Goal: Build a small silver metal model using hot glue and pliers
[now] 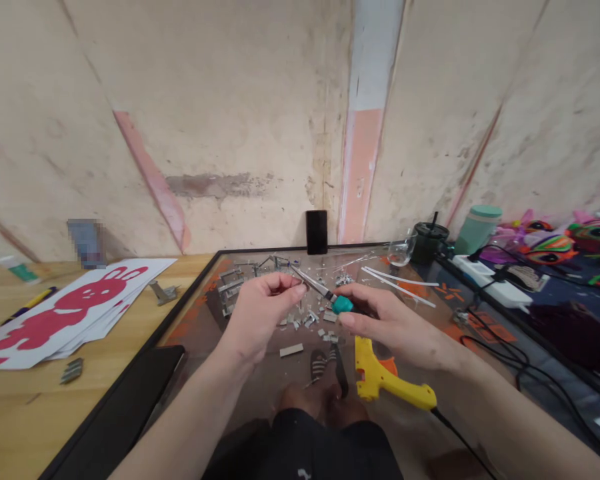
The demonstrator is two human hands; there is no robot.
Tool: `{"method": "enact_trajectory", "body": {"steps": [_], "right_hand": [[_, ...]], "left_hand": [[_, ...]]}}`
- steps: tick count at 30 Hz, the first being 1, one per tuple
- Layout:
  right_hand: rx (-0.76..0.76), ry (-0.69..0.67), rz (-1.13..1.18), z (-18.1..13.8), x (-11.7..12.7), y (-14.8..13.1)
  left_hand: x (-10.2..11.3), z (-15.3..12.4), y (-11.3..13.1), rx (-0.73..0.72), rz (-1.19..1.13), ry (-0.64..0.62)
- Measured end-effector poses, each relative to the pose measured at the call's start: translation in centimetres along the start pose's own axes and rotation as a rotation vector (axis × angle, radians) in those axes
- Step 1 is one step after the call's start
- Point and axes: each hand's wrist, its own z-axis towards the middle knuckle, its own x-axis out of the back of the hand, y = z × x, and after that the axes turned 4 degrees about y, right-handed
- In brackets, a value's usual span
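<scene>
My left hand (265, 310) is closed in a pinch over the glass-topped table, thumb against the fingers; what it pinches is too small to make out. From the left, my right hand (387, 320) faces it, its thumb and fingers closed around a slim, pale metal tool with a teal end (342, 305). The tool's narrow tip points up and left, passing close to my left fingertips. Beneath both hands lie several small grey cut pieces (310, 319). A yellow glue gun (390, 387) lies just below my right hand, its cord running toward the lower right.
A dark phone (317, 232) leans against the wall. White glue sticks (400, 287), a clear glass (401, 250), a dark cup (430, 241) and power strips (495, 283) stand or lie right. Left are rabbit-picture sheets (87, 303) and a black tablet-like slab (130, 400).
</scene>
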Motion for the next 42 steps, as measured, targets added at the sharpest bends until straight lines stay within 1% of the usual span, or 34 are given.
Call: {"method": "enact_trajectory", "body": {"steps": [3,5,7,9,12,14,16,19,23,25,27,29,33,35,37,38,40,42], "right_hand": [[0.016,-0.041,0.04,0.0,0.4,-0.2],[0.014,-0.043,0.06,-0.1,0.5,-0.3],[0.017,-0.033,0.066,-0.2,0.5,-0.4],[0.024,-0.023,0.067,-0.3,0.5,-0.4],[0.029,-0.013,0.063,-0.3,0.5,-0.4],[0.041,-0.009,0.034,-0.2,0.5,-0.2],[0.049,0.003,-0.024,0.0,0.5,0.0],[0.046,0.034,-0.117,0.1,0.2,0.3],[0.005,0.042,-0.154,0.2,-0.3,0.7],[-0.025,0.05,-0.164,0.2,-0.6,0.9],[-0.041,0.065,-0.172,0.3,-0.8,1.2],[-0.044,0.079,-0.16,0.4,-0.9,1.4],[-0.061,0.053,-0.031,0.7,-0.8,1.4],[-0.059,0.021,0.046,0.7,-0.5,1.3],[-0.054,-0.007,0.077,0.6,-0.3,1.0],[-0.052,-0.02,0.075,0.5,-0.2,0.9],[-0.039,-0.031,0.055,0.4,-0.1,0.7],[-0.025,-0.035,0.031,0.3,0.0,0.6]], "left_hand": [[0.4,0.1,0.4,0.2,-0.206,-0.214],[0.6,0.2,0.5,0.26,-0.283,-0.309],[0.7,0.1,0.5,0.28,-0.31,-0.364],[0.7,-0.1,0.5,0.276,-0.289,-0.398],[0.5,-0.4,0.6,0.249,-0.22,-0.406],[0.3,-0.6,0.7,0.213,-0.145,-0.363],[0.0,-0.5,0.6,0.138,-0.034,-0.267],[-0.3,-0.4,0.2,-0.066,0.199,-0.127],[-0.8,-0.6,-0.7,-0.321,0.535,0.022],[-1.0,-0.7,-1.1,-0.419,0.62,0.104],[-1.1,-0.7,-1.4,-0.45,0.634,0.146],[-1.1,-0.4,-1.5,-0.38,0.571,0.116],[-0.8,0.3,-1.4,-0.195,0.379,-0.031],[-0.5,0.4,-1.2,-0.037,0.185,-0.126],[-0.2,0.4,-1.0,0.158,-0.083,-0.249],[0.0,0.3,-0.9,0.234,-0.203,-0.311],[0.2,0.3,-0.9,0.306,-0.352,-0.405],[0.3,0.3,-1.0,0.326,-0.404,-0.464]]}}
